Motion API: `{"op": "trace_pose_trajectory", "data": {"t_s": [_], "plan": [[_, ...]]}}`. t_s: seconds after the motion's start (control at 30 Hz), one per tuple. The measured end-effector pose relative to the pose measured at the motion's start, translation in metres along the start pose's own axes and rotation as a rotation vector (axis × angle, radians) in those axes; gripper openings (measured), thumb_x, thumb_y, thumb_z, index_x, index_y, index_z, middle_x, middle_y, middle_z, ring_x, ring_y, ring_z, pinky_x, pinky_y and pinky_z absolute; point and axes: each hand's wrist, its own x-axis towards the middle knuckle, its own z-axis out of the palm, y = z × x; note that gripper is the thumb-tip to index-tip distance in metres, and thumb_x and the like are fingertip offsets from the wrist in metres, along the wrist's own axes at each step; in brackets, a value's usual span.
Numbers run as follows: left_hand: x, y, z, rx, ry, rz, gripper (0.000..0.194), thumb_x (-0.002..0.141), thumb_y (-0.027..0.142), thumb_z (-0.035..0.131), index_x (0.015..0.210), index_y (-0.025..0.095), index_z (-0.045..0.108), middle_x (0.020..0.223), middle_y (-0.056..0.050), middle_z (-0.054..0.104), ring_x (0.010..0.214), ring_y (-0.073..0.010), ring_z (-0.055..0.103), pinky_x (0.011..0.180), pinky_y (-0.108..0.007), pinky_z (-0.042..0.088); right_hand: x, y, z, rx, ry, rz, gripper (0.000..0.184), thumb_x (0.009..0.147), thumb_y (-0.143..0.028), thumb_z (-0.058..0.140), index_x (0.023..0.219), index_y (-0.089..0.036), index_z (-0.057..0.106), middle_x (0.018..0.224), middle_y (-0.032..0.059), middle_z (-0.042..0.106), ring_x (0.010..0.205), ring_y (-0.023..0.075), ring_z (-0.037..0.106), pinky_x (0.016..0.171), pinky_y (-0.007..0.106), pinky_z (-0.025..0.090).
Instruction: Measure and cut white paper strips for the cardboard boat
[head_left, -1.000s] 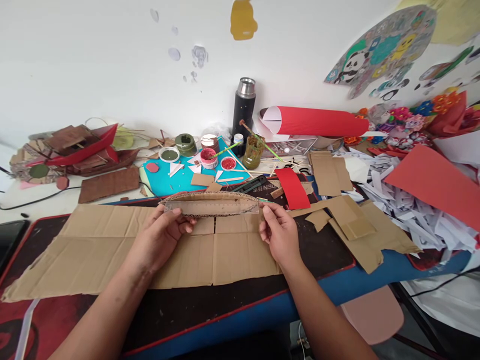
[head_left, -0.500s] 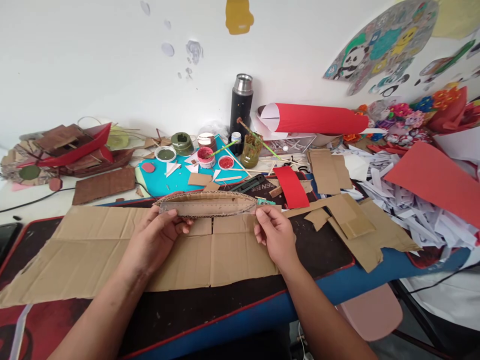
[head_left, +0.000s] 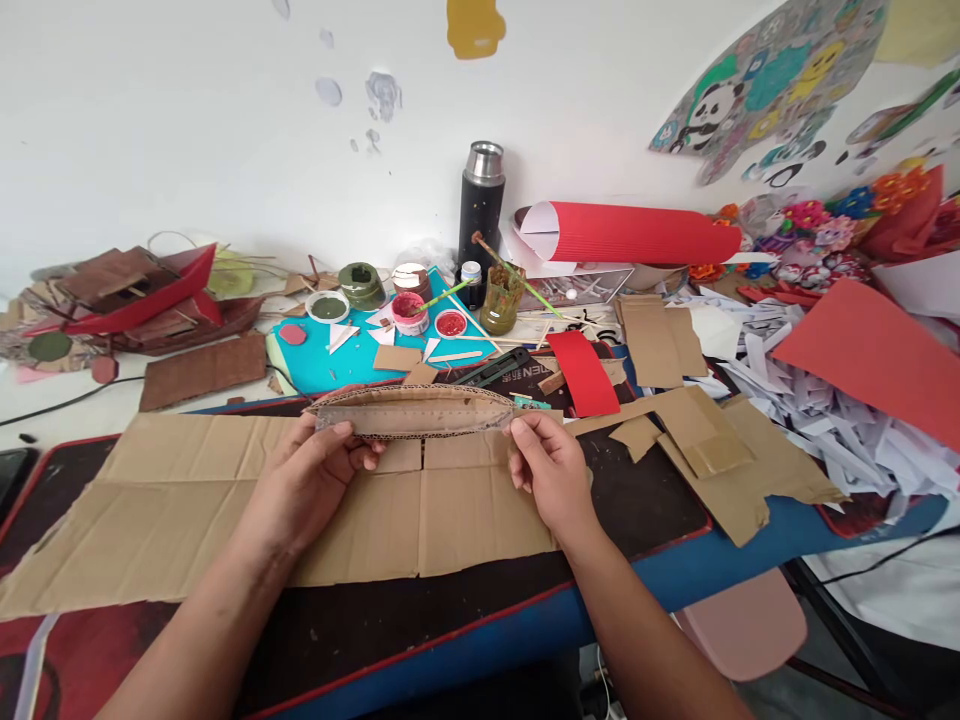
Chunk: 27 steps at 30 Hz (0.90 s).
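Note:
Between my two hands a long, narrow cardboard boat hull [head_left: 427, 420] is held level, its sides bowed outward and its ends pointed. My left hand [head_left: 315, 460] pinches the left end, thumb on the near side. At the right end, my right hand [head_left: 546, 460] grips the tip between thumb and fingers. Under the hull lies a large creased cardboard sheet [head_left: 202, 510] with a small slit near its middle. Just beyond the hull rests a dark utility knife [head_left: 495, 368]. The fingers behind the hull are partly hidden.
Open paint pots, including a green jar [head_left: 361, 287] and a red cup [head_left: 410, 312], stand on blue paper [head_left: 322, 365]. Behind are a black thermos [head_left: 482, 210] and a red paper roll [head_left: 637, 233]. Model boats [head_left: 142, 295] sit left; cardboard scraps [head_left: 705, 430] and paper strips [head_left: 832, 400] lie right.
The hull has tilted slightly, so its near wall shows more and its inside less. Both hands keep their hold. The view has shifted a little.

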Motion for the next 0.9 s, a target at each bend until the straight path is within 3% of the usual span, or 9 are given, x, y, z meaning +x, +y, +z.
{"op": "trace_pose_trajectory", "data": {"t_s": [0.27,0.9], "plan": [[-0.0003,-0.0009,-0.0010,0.026,-0.007,-0.009,0.029,0.076,0.036,0.095,0.093,0.021,0.077,0.086,-0.005,0.078,0.073,-0.0196,0.074,0.059,-0.026,0.060,0.0001,0.0017,-0.0004,-0.008,-0.008,-0.002,0.046,0.092,-0.067,0.076,0.085,-0.022,0.067,0.052,-0.0058,0.056,0.042,0.0102,0.047,0.041,0.020,0.032],[-0.0008,0.0007,0.0006,0.000,0.016,-0.024,0.034,0.070,0.036,0.099,0.090,0.020,0.076,0.086,-0.004,0.079,0.071,-0.0214,0.075,0.058,-0.028,0.062,0.0002,0.0033,-0.0003,-0.010,-0.018,-0.009,0.048,0.093,-0.068,0.075,0.083,-0.021,0.066,0.052,-0.0061,0.054,0.042,0.0101,0.047,0.041,0.021,0.033]]}}
